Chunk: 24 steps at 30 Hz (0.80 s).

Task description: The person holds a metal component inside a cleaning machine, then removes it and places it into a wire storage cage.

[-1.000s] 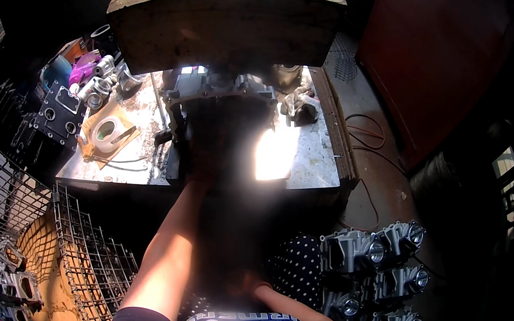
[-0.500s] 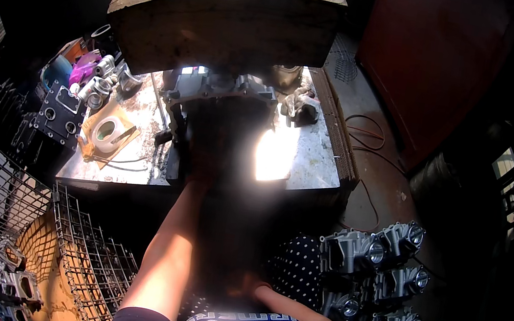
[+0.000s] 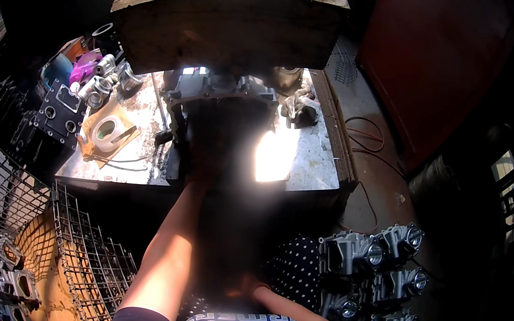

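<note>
My left forearm reaches forward to the bench, where my left hand [image 3: 202,171] fades into a dark, blurred shadow. Just beyond that hand stands a grey metal casting [image 3: 222,92], lit only along its upper rim. Whether the hand touches or holds the casting cannot be made out. My right hand [image 3: 246,285] is low, close to my body beside the dotted cloth, and its fingers are lost in the same dark patch. A dark rod-like tool [image 3: 164,136] lies left of the casting.
A large wooden box [image 3: 222,36] overhangs the bench [image 3: 315,172]. On the left are a tape roll [image 3: 108,132], a dark flat plate [image 3: 61,115] and small metal parts. A wire basket [image 3: 89,262] stands at lower left; several grey castings [image 3: 349,254] sit at lower right.
The view has shifted very slightly. Both arms and the metal casting stay in about the same places.
</note>
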{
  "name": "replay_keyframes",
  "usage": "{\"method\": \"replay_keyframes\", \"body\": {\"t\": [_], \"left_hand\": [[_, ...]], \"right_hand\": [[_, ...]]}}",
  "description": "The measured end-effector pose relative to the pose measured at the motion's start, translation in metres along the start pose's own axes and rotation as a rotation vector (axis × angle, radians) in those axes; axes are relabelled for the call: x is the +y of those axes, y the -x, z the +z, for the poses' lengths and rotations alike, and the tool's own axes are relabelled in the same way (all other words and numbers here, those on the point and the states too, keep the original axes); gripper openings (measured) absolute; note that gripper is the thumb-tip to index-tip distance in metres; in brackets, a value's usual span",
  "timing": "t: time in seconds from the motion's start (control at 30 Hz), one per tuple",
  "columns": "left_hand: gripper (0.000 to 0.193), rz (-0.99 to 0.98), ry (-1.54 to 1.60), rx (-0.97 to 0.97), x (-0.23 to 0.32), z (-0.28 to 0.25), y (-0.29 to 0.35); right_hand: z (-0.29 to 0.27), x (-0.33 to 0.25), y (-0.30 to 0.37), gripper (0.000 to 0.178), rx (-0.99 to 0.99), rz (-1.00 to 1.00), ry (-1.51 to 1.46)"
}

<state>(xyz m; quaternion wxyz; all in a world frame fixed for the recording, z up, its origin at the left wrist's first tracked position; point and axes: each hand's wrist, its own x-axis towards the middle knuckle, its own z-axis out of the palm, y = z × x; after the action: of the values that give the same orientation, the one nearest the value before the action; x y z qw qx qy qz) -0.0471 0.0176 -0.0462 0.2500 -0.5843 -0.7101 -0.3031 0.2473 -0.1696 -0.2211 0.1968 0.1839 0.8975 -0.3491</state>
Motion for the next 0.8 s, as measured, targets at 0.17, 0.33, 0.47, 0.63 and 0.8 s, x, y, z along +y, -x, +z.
{"method": "replay_keyframes", "body": {"t": [0.17,0.33,0.47,0.63,0.8], "left_hand": [[0.065,-0.012,-0.046,-0.028,0.000,0.002,0.000],[0.065,-0.020,-0.081,-0.045,0.001,-0.001,-0.001],[0.063,0.053,-0.143,-0.012,0.004,-0.007,-0.001],[0.060,0.023,-0.060,0.039,-0.009,0.010,0.003],[0.056,0.044,-0.216,0.001,-0.004,-0.001,0.010]], "right_hand": [[-0.007,-0.002,0.004,0.050,-0.021,-0.002,0.005],[-0.009,-0.002,0.003,0.047,-0.041,-0.012,-0.025],[-0.016,-0.005,-0.001,0.044,0.140,-0.085,-0.266],[-0.126,-0.036,0.034,0.040,1.004,-0.369,-0.055],[-0.299,-0.051,0.057,0.047,1.254,-0.029,0.080]]}}
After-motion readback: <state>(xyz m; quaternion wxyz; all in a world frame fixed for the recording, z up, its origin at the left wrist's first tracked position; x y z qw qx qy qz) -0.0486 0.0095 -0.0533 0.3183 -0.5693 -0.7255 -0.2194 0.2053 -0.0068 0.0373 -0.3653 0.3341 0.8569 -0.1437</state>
